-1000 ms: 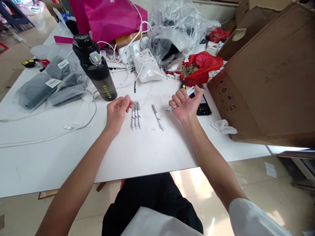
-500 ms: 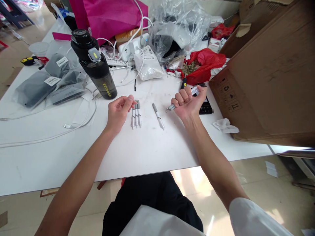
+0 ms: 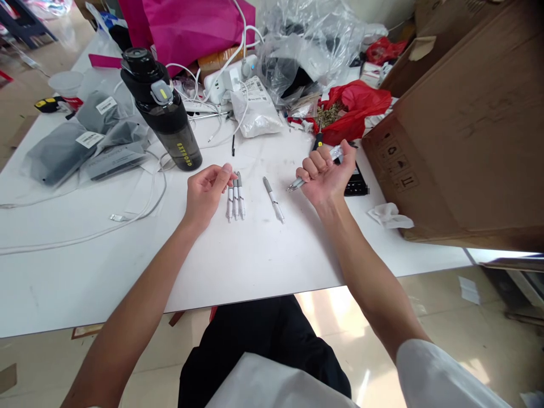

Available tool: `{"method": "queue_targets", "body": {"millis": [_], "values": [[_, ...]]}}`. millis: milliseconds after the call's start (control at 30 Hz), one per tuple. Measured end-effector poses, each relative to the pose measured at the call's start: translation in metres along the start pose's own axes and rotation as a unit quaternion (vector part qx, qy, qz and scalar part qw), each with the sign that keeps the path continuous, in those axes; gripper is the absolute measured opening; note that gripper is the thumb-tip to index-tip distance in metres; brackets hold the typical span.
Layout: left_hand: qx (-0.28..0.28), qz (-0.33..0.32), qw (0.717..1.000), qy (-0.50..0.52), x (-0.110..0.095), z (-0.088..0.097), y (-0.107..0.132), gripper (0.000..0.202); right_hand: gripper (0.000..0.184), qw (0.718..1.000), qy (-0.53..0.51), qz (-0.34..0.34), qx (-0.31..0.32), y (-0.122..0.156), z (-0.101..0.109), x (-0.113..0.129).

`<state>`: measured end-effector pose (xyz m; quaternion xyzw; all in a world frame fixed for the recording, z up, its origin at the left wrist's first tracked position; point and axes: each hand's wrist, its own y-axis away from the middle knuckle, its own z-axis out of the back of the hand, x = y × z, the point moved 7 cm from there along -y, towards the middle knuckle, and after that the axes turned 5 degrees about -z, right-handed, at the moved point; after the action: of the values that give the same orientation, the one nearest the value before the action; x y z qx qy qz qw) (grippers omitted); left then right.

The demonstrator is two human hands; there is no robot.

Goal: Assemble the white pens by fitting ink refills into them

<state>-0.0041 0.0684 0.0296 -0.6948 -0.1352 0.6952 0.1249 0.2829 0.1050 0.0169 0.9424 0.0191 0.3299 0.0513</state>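
Note:
My right hand (image 3: pixel 325 174) is clenched palm-up around a bundle of white-and-grey pens (image 3: pixel 297 183), whose tips stick out to the left of the fist. My left hand (image 3: pixel 207 191) rests on the white table (image 3: pixel 238 260), fingers loosely curled and holding nothing, its fingertips just beside a row of three pens (image 3: pixel 235 197) lying side by side. A single pen (image 3: pixel 273 200) lies alone between the two hands.
A dark water bottle (image 3: pixel 165 113) stands behind my left hand. A large cardboard box (image 3: pixel 463 130) fills the right side. A black phone (image 3: pixel 355 184) lies by my right hand. Grey packets (image 3: pixel 80 144), white cables (image 3: pixel 140 209), plastic bags and a red bag (image 3: pixel 357 107) crowd the back.
Both hands have stayed almost where they were; the right fist with the pens has shifted very slightly. The view has drifted a little.

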Motion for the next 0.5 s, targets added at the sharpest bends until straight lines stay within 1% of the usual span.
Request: {"method": "queue_targets", "body": {"millis": [100, 233, 367, 500], "values": [[0.001, -0.001, 1.0, 0.009, 0.0, 0.0, -0.001, 0.048, 0.078, 1.0, 0.007, -0.003, 0.017, -0.001, -0.003, 0.001], [0.003, -0.004, 1.0, 0.006, 0.0, -0.001, -0.001, 0.049, 0.082, 0.999, 0.017, -0.002, 0.039, -0.001, -0.008, 0.002], [0.008, -0.006, 1.0, -0.005, -0.002, -0.001, 0.0, 0.05, 0.08, 0.997, 0.014, -0.015, 0.073, 0.001, -0.013, -0.003], [0.012, -0.005, 1.0, -0.003, -0.003, -0.002, 0.0, 0.05, 0.076, 0.997, 0.007, -0.019, 0.078, 0.004, -0.014, -0.005]]}}
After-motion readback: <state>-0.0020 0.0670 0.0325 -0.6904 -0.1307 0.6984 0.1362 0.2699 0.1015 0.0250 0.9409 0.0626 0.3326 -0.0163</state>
